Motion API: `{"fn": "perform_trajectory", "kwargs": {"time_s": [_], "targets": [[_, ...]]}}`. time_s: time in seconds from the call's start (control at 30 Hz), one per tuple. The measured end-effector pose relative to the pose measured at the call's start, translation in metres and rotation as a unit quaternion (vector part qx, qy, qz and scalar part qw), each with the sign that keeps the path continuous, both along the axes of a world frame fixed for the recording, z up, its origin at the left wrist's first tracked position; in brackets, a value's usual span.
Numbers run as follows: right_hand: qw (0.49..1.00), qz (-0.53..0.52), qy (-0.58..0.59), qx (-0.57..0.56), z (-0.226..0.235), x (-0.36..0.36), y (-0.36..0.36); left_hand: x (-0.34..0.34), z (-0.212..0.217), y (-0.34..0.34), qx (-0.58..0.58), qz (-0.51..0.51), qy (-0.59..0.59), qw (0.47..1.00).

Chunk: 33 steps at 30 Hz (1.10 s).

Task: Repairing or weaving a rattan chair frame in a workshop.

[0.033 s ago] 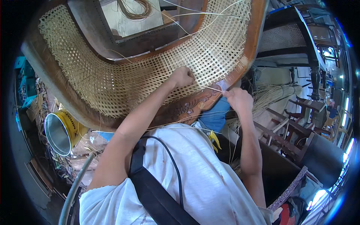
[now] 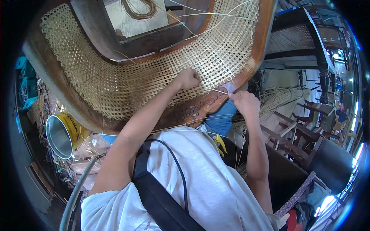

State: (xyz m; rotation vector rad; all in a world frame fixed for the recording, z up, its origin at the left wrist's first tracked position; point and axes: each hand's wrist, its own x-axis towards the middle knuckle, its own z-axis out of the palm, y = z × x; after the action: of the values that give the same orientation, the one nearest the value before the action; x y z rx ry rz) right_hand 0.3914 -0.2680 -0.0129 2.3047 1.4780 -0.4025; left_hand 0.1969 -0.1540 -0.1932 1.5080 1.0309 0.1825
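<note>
A curved wooden chair frame [image 2: 259, 40] with a carved lower edge lies across my lap, its panel of woven cane [image 2: 135, 86] stretched inside the rim. My left hand [image 2: 187, 78] rests on the weave near the carved edge, fingers curled; what they pinch, if anything, is hidden. Just beyond the rim, my right hand [image 2: 246, 103] is closed on a thin pale cane strand [image 2: 219, 91], drawn taut toward the border of the weave. Several loose long strands [image 2: 227, 15] trail over the upper part of the panel.
A yellow metal bucket [image 2: 73, 134] lies tipped at the left, near a metal tube [image 2: 77, 196]. Yellow-handled pliers [image 2: 221, 144] are by my right side. A bundle of cane strands [image 2: 287, 96] and dark wooden furniture parts [image 2: 293, 148] fill the right. Coiled cane [image 2: 138, 9] shows at the top.
</note>
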Motion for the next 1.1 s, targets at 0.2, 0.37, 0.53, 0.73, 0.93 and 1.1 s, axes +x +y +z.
{"fn": "perform_trajectory", "kwargs": {"time_s": [0.2,0.37,0.53,0.73,0.93,1.1], "targets": [[0.998,-0.056,0.033,0.021,-0.007,0.003,-0.006,0.002,0.014,0.005,-0.024,-0.037,0.034,0.998],[0.997,-0.069,0.005,0.044,-0.006,0.011,-0.008,0.003,0.020,0.011,-0.021,-0.055,0.062,0.996],[0.994,-0.085,0.031,0.067,0.011,0.000,-0.002,0.002,0.022,0.001,0.100,-0.070,0.021,0.992],[0.995,-0.057,0.066,0.043,0.016,-0.023,0.020,0.021,0.035,-0.020,-0.133,-0.060,-0.275,0.950],[0.991,0.105,0.087,-0.014,-0.028,-0.044,0.017,0.003,0.008,-0.011,-0.133,0.038,-0.178,0.974],[0.989,0.095,0.068,-0.096,-0.033,-0.057,0.033,0.002,0.003,-0.012,-0.147,0.057,-0.158,0.975]]}}
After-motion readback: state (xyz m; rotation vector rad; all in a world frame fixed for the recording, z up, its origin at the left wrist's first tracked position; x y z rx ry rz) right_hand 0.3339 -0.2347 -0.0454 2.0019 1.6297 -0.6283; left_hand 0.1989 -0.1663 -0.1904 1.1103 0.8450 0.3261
